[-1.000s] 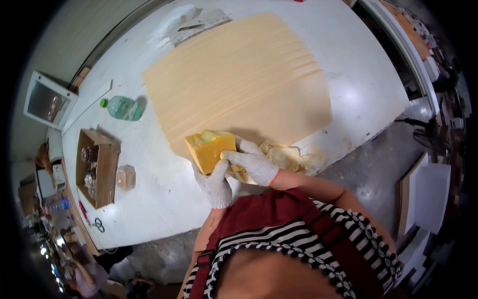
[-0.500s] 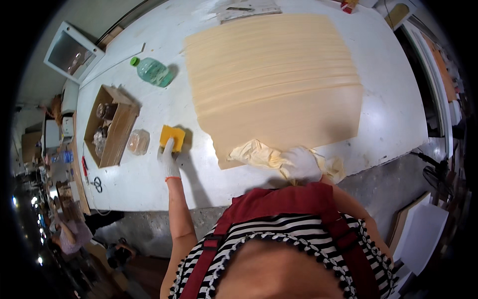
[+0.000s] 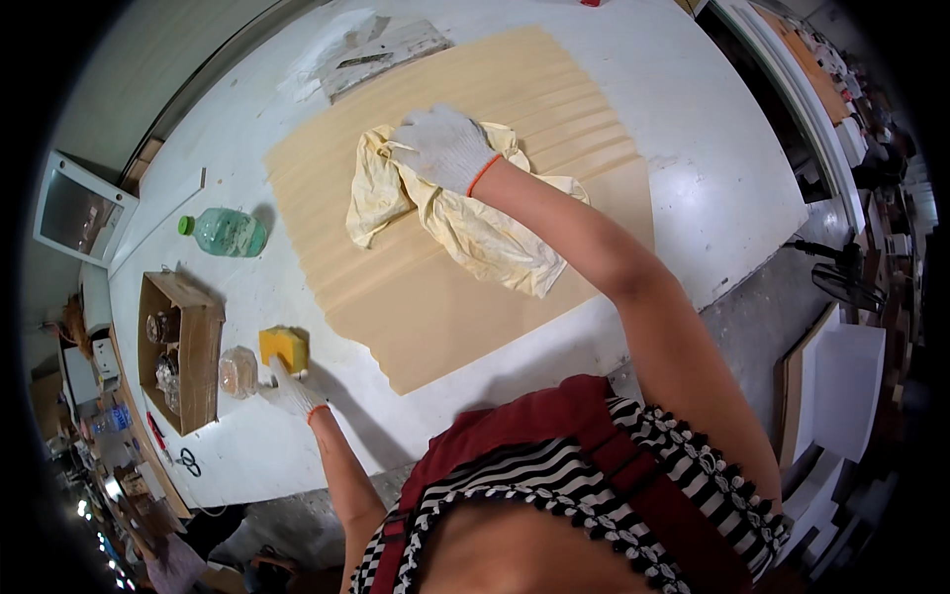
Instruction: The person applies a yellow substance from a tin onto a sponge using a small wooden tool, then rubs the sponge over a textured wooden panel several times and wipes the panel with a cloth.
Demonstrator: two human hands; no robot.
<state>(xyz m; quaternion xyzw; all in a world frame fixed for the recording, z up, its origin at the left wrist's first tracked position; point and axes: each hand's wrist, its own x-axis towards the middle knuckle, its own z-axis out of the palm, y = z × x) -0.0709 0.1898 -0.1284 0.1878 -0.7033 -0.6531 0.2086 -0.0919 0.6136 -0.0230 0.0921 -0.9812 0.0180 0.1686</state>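
My left hand point(image 3: 290, 390), in a white knit glove with an orange cuff, grips a yellow square sponge-like block point(image 3: 284, 348), its index finger lying along the face. To its left sits a clear plastic-wrapped lump point(image 3: 237, 372). My right hand point(image 3: 442, 146), gloved the same way, bears down on a crumpled cream cloth point(image 3: 495, 236) and holds part of it; its fingertips are partly hidden in the folds. Beneath the cloth lies a large tan, thin sheet point(image 3: 426, 342) with ripples across its far part and a ragged left edge.
A cardboard box point(image 3: 198, 342) with jars stands at the left, behind scissors point(image 3: 189, 461). A green-capped bottle point(image 3: 230, 233) lies on the white table point(image 3: 712, 188). Beyond the sheet is a pale flat board point(image 3: 391, 61). A black fan point(image 3: 841, 277) stands off the table's right side.
My right hand has swept the cloth from the sheet's near edge far up across it, and the cloth has spread out. My left hand still holds the yellow block. The view has turned.
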